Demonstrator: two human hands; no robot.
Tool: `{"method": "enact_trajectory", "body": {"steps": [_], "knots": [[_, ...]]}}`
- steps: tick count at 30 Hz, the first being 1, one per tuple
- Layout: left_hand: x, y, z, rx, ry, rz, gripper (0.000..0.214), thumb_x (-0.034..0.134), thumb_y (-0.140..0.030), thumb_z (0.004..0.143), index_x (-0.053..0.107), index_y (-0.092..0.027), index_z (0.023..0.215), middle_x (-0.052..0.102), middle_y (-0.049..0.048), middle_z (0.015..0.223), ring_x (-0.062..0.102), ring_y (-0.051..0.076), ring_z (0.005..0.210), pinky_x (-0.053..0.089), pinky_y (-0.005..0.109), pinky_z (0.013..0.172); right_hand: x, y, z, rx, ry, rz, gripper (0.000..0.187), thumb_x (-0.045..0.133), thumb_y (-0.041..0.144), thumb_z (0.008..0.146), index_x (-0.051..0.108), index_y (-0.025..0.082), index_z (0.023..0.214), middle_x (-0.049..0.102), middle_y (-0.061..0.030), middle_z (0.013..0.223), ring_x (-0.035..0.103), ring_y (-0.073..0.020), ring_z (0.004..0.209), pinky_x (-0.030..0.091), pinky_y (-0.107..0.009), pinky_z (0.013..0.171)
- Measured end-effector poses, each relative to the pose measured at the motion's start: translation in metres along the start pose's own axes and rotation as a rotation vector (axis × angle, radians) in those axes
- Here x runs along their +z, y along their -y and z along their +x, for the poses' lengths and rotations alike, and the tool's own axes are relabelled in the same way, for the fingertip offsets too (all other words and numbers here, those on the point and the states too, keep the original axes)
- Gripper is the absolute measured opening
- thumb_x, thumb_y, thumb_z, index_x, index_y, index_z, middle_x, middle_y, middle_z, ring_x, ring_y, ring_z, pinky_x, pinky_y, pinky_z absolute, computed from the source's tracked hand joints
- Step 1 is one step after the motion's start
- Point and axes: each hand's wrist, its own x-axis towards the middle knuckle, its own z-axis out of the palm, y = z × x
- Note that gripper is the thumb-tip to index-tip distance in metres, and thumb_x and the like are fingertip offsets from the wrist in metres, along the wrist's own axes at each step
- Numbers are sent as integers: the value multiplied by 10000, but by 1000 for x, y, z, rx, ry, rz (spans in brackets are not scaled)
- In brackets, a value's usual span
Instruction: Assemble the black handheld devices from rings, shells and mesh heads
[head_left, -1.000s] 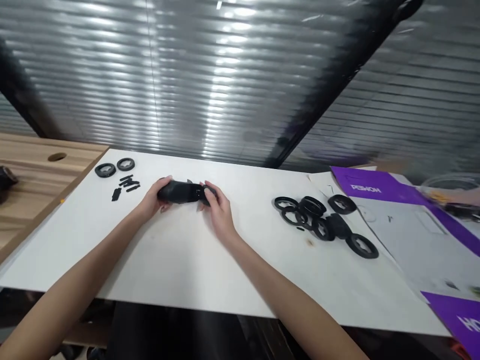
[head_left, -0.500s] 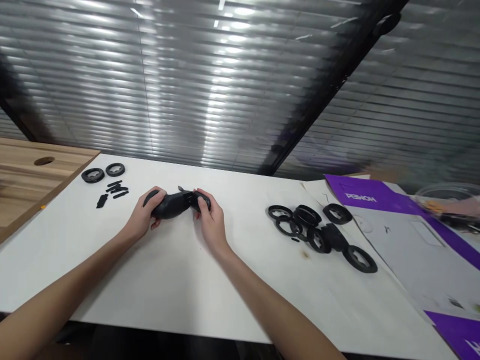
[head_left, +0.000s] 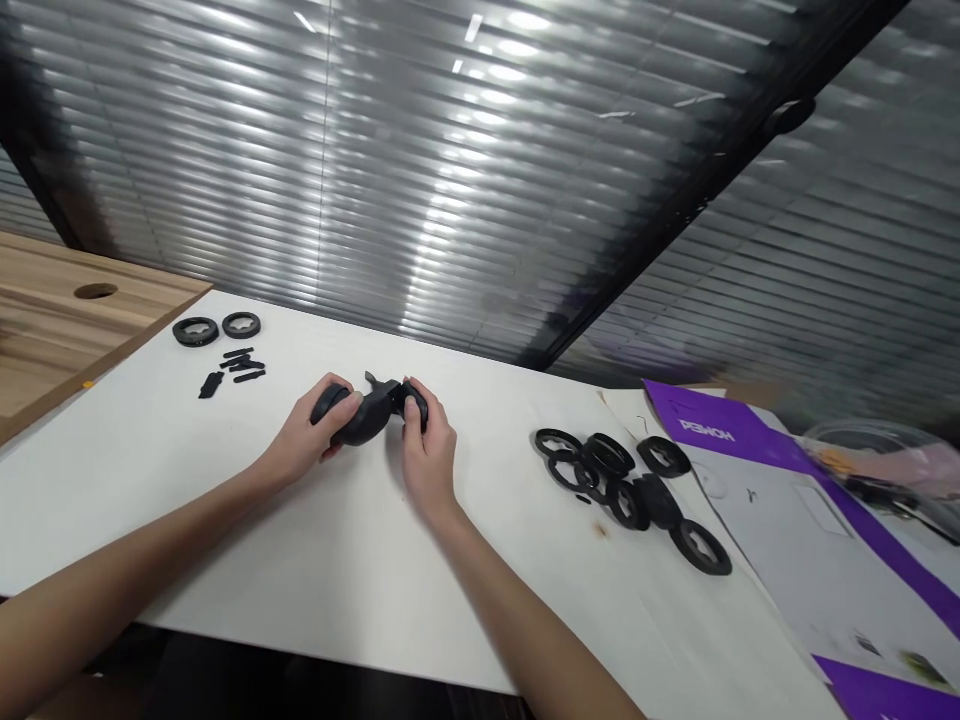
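Observation:
Between my two hands, above the white table, is a black curved device with bulky rounded ends and a narrow jointed middle. My left hand is wrapped round its thick left end, thumb on top. My right hand pinches the smaller right end between thumb and fingers. A thin black tab sticks up from the device's far side. What exactly the device is I cannot make out, and my fingers hide parts of both ends.
Two black rings and several small black strips lie at the back left. A cluster of black rings is on the right, beside a purple and white box. A wooden board borders the left; blinds stand behind.
My left hand has turned the device's left end, which now points more toward me, and moved closer to my right hand. The whole view has tilted slightly.

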Motion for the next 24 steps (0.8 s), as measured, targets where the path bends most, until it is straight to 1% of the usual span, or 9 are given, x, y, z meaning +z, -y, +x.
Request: {"method": "enact_trajectory", "body": {"steps": [4,8,10,12,14,15,18,21,24], "knots": [[6,0,-3,-31,-18,2,435,596,-650,980,552,-219,939,502,-50,656,469,88,475,392,201,448,0,2,0,23,-7,18,393,490,467,1062,684,255,1331,722,-98,1373,665,-279,1271,513,-487,1106],[9,1,-5,-1,-9,9,419,636,-630,969,547,-221,960,539,-48,659,488,90,492,420,205,487,0,4,-1,-29,-43,-50,408,504,475,1046,684,247,1333,733,-110,1334,655,-282,1282,492,-486,1129],[8,2,-4,-7,-12,7,422,646,-631,966,547,-221,962,546,-49,652,484,87,487,422,205,491,0,4,1,2,-49,-23,423,539,512,1017,699,248,1306,741,-111,1295,677,-289,1208,532,-477,1054],[6,3,-1,-34,-13,-34,441,644,-648,961,541,-219,943,527,-53,640,475,87,467,406,205,461,-2,4,6,95,-41,56,433,589,556,973,721,242,1241,755,-103,1215,702,-275,1040,579,-432,888],[4,6,4,-69,5,-122,460,638,-661,955,528,-216,916,504,-53,643,476,94,452,386,210,419,-4,3,11,196,-29,139,417,648,580,923,739,226,1123,756,-79,1050,670,-230,834,556,-366,716],[3,7,6,-82,17,-172,464,637,-662,953,522,-214,907,501,-50,654,481,97,448,380,212,401,-5,4,13,227,-25,164,397,673,582,904,737,217,1047,734,-56,947,631,-204,751,528,-342,668],[1,8,10,-106,30,-275,469,642,-657,948,519,-206,903,522,-37,711,504,101,449,385,218,370,-10,6,17,211,-14,129,352,701,560,893,688,209,868,623,2,761,537,-160,654,466,-312,644],[1,7,9,-95,30,-288,472,666,-655,934,525,-206,907,521,-38,743,512,98,448,401,223,362,-14,8,17,148,10,17,343,696,532,894,624,214,789,583,9,749,511,-164,698,431,-302,656],[2,5,5,-92,68,-247,466,699,-648,914,542,-210,931,520,-41,750,541,109,468,457,239,389,-15,7,16,118,57,-43,332,680,484,889,534,228,737,523,28,709,465,-158,684,390,-294,638]]}}
